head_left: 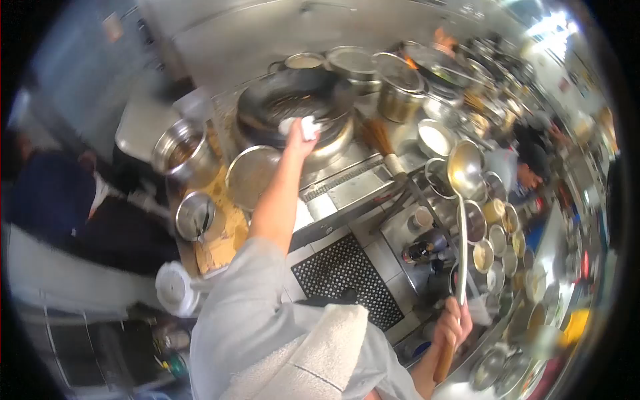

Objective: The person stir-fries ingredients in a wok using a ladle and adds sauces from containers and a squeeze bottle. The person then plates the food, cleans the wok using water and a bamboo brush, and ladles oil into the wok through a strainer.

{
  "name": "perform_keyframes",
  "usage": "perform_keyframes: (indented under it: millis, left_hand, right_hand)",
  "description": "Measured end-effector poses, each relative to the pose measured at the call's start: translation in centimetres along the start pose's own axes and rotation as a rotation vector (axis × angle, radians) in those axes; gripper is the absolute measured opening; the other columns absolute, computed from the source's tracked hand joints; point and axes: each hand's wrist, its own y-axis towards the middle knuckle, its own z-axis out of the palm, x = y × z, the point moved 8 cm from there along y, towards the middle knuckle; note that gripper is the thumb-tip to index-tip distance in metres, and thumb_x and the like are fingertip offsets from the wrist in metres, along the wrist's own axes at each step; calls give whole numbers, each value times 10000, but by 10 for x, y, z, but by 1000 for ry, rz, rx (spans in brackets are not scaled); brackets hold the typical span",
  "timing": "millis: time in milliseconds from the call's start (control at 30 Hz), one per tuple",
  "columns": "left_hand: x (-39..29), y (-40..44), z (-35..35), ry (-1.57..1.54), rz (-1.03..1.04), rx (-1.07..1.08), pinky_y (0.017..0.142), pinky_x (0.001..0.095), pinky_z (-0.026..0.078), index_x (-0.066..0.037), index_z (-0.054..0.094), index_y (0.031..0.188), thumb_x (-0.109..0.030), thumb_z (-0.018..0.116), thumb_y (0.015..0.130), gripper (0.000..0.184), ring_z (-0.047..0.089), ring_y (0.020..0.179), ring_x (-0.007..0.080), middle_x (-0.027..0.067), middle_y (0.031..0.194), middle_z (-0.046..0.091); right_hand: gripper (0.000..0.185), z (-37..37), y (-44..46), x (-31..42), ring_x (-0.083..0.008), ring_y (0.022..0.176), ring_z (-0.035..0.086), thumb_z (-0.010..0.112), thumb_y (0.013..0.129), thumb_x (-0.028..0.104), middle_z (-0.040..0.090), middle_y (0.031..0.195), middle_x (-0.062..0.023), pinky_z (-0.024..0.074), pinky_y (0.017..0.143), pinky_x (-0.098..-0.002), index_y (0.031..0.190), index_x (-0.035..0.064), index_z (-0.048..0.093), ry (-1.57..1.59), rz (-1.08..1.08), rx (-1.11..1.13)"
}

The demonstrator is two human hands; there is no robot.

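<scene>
My left hand (300, 141) is closed around a folded white cloth (309, 125) at the near rim of a large dark wok (287, 97). The wok sits tilted over a round metal burner ring (333, 148), and its inside looks dark and wet. Whether the fingers also grip a wok handle under the cloth is hidden. In my right hand (453, 323) is a long-handled ladle (466, 170), its wooden grip end pointing down and its metal bowl raised. The ladle stands well apart from the wok, in front of several bowls.
A bamboo brush (380, 139) lies right of the wok. Steel pots (183, 155) and a round metal lid (253, 179) stand to the left. Ingredient containers (483, 255) line the right counter. A black perforated mat (349, 280) covers the floor. Other people work at both sides.
</scene>
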Motion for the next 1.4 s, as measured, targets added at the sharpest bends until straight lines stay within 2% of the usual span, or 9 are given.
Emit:
perform_keyframes:
  millis: [67, 233, 333, 467, 767, 867, 1067, 1200, 1400]
  left_hand:
    - [17, 14, -5, -50, -10, 122, 568, 338, 462, -132, 581, 1000, -347, 557, 887, 244, 578, 802, 227, 55, 893, 603]
    - [43, -107, -13, 434, -50, 258, 643, 363, 514, -67, 543, 1098, -358, 631, 866, 382, 588, 894, 183, 62, 954, 618]
    - [4, -214, -53, 1154, 506, 190, 819, 358, 503, -16, 536, 1178, -258, 722, 798, 487, 586, 1012, 178, 80, 1054, 627]
    - [-55, -260, -218, 1424, 250, -463, 909, 355, 467, -35, 563, 1179, -305, 746, 768, 524, 608, 1004, 213, 100, 1076, 640]
    - [-98, -298, -273, 1738, 202, -1016, 860, 440, 486, -35, 443, 1318, -466, 751, 689, 823, 623, 951, 362, 194, 1045, 637]
    - [-75, -325, -219, 2185, 609, -1302, 802, 430, 493, -21, 495, 1242, -433, 751, 701, 727, 608, 836, 372, 187, 930, 623]
    - [-99, -269, -30, 1667, 742, -620, 663, 431, 480, -9, 638, 721, -169, 704, 801, 191, 606, 694, 354, 152, 675, 587]
    - [-87, -219, 110, 2020, 1097, 90, 807, 425, 522, -46, 607, 638, -146, 722, 771, 202, 646, 758, 347, 126, 618, 590]
    - [-95, -135, 166, 2381, 1040, 272, 972, 441, 446, -59, 562, 590, -171, 649, 793, 248, 620, 672, 302, 106, 591, 578]
  right_hand:
    - [390, 2, 59, -3, -96, 459, 417, 284, 995, 116, 350, 791, -74, 369, 309, -224, 1349, 14, 156, 62, 177, 15]
    - [249, -1, 175, -33, -94, 438, 424, 324, 1013, 215, 366, 700, -42, 353, 294, -223, 813, 68, 307, 97, 499, -78]
    - [258, -5, 223, -49, -86, 400, 403, 317, 1016, 218, 364, 647, -27, 352, 283, -221, 801, 77, 300, 90, 612, -115]
    - [448, -21, 286, -60, -76, 451, 433, 279, 1024, 159, 355, 797, -65, 383, 286, -225, 1426, -2, 167, 137, 740, -52]
    - [641, -23, 373, -108, -11, 401, 333, 574, 905, 69, 430, 756, -17, 291, 274, -172, 1456, 65, 246, -860, 668, 77]
    - [720, -17, 386, -110, -39, 399, 353, 608, 870, 53, 474, 755, -18, 317, 294, -196, 1474, 68, 216, -1164, 647, 25]
    - [768, -12, 429, -117, -72, 422, 390, 581, 838, -36, 486, 750, -26, 360, 326, -226, 1488, 70, 185, -1364, 747, 179]
    - [807, -8, 446, -116, -74, 425, 407, 575, 801, -39, 486, 781, -34, 372, 340, -219, 1494, 78, 178, -1450, 786, 265]
    - [803, 0, 445, -105, -84, 420, 438, 581, 788, -86, 491, 752, -20, 357, 347, -229, 1486, 106, 235, -1471, 867, 321]
